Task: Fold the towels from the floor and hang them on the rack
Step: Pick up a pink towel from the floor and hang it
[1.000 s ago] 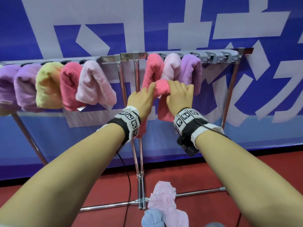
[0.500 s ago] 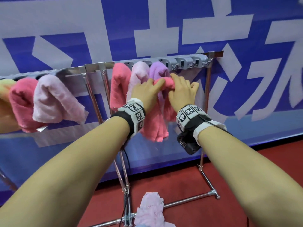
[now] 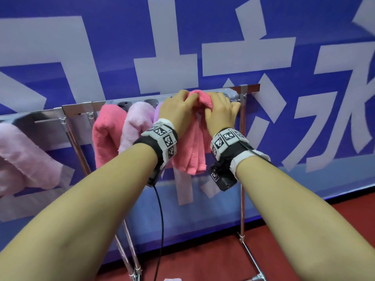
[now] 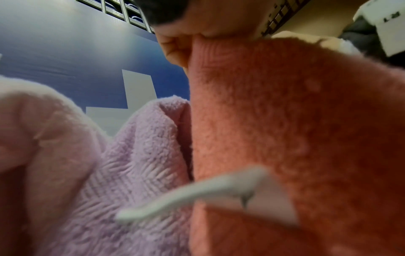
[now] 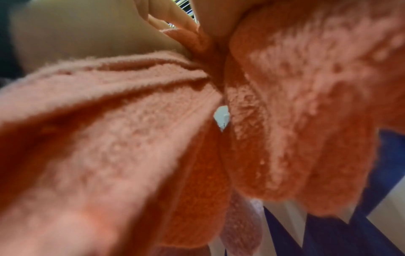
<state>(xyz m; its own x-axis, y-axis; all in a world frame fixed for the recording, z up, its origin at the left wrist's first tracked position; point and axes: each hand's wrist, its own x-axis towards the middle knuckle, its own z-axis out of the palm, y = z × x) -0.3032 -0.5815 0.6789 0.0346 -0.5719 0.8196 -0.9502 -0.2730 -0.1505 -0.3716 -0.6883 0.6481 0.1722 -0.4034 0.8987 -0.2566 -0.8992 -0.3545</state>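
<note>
Now | both hands (image 3: 199, 110) grip coral towel (image 3: 191, 151) top at rack (image 3: 243, 92) bar | towel hangs between wrists

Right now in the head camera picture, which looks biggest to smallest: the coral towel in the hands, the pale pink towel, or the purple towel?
1. Coral towel.
2. Pale pink towel, partly hidden by the left wrist.
3. Purple towel: only a sliver shows behind the left hand, so its real size is unclear.

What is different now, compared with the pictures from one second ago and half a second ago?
Both hands, the left hand and the right hand, carried the coral pink towel rightward along the rack and up, from in front of the hung towels to the top bar near its right end. The grip stayed: both hands hold its folded top. The pink, pale pink and lilac towels hang as before.
</note>
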